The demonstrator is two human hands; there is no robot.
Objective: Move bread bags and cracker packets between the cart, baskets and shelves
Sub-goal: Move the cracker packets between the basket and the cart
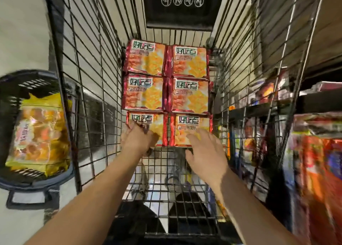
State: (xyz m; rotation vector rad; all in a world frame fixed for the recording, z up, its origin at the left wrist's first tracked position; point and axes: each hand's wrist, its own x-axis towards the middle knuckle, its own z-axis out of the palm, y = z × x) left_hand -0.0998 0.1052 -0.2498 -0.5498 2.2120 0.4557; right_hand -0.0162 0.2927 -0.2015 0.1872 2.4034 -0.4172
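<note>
Far left: dark plastic basket on the floor beside the cart, holding a yellow bread bag, lying flat. No hand near it.

Centre: wire cart with six cracker packets in a two-by-three grid on its floor, edges touching. Left hand is on the near-left packet, fingers curled over its near-left corner; looks like a grip starting, though I cannot tell if it is fully clamped. Right hand hovers over the near-right packet, fingers spread and released, maybe just touching the wrapper.

Likely step: lifting the nearest row out. To do it well: get thumbs under the near edges, since the packets sit tight together and the foil looks slippery; lift straight up so neighbours don't drag along; keep pressure light, crackers crush.

Right: store shelves just outside the cart wall, stocked with blurred packaged goods; a probable drop-off, but labels are unreadable.
</note>
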